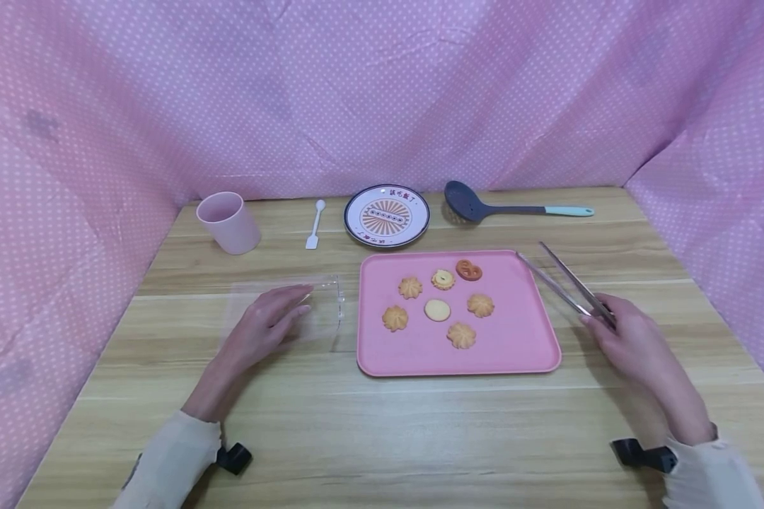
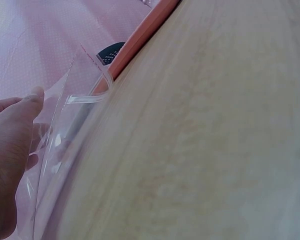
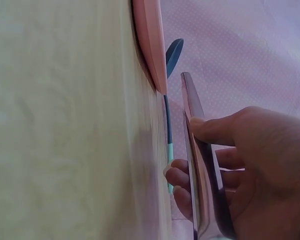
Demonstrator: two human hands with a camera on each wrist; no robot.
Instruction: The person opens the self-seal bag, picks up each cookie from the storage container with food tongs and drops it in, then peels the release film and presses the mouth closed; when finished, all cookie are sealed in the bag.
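My left hand (image 1: 264,322) is at a clear plastic bag (image 1: 323,311), thumb and fingers on its film. In the left wrist view the bag (image 2: 72,102) has its mouth raised, and some fingers show through the film. Metal tongs (image 1: 566,283) are in my right hand (image 1: 633,343), gripped with the thumb on one arm and the fingers on the other; their tips stand apart near the right side of a pink tray (image 1: 516,353). On that tray lie several flower-shaped cookies (image 1: 461,335), a round plain cookie (image 1: 437,309), a ring-topped cookie (image 1: 443,279) and a pretzel (image 1: 468,270).
Along the back of the wooden table (image 1: 420,438) stand a pink cup (image 1: 230,225), a small white spoon (image 1: 316,225), a patterned plate (image 1: 387,216) and a dark slotted ladle (image 1: 471,203) with a mint handle. Pink dotted cloth (image 1: 382,92) surrounds the back and sides.
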